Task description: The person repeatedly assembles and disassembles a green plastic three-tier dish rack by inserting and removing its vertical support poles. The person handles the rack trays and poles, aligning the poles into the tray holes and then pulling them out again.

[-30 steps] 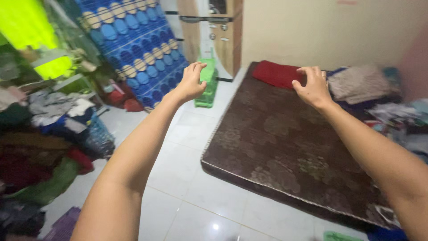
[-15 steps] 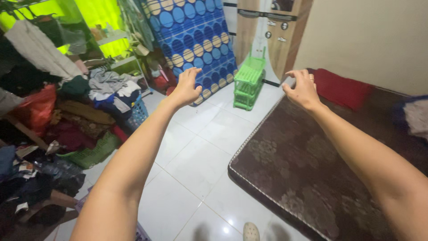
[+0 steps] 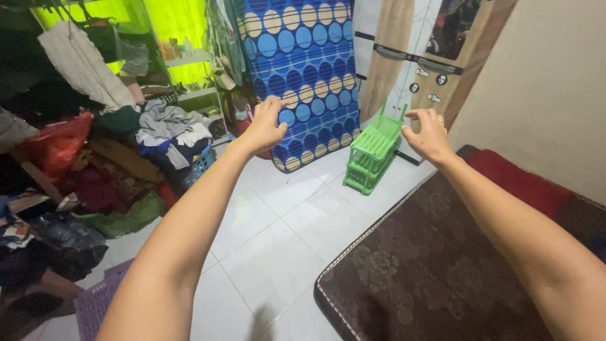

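The green plastic rack [image 3: 374, 153] is standing upright on the white tiled floor [image 3: 278, 252] at upper centre of the frame, just in front of the wooden wardrobe [image 3: 416, 57] and beside the blue patterned mattress [image 3: 303, 76] that is leaning upright behind it. Both hands are hanging in the air, empty, near the rack but not touching it. The left hand [image 3: 265, 126] is showing against the blue mattress, its fingers loosely curled and apart. The right hand [image 3: 429, 134] is hovering just right of the rack's top, fingers spread and bent, clamped on nothing.

To grip the rack well, it seems best to take it from both sides at the top frame, keeping it level, since the open lattice probably flexes.

The dark patterned mattress [image 3: 442, 265] is lying on the floor at lower right, its far end cut off by the frame. The piles of clothes [image 3: 164, 126] at the left are overlapping, so single pieces are hard to tell apart. The rack's back legs are hidden.
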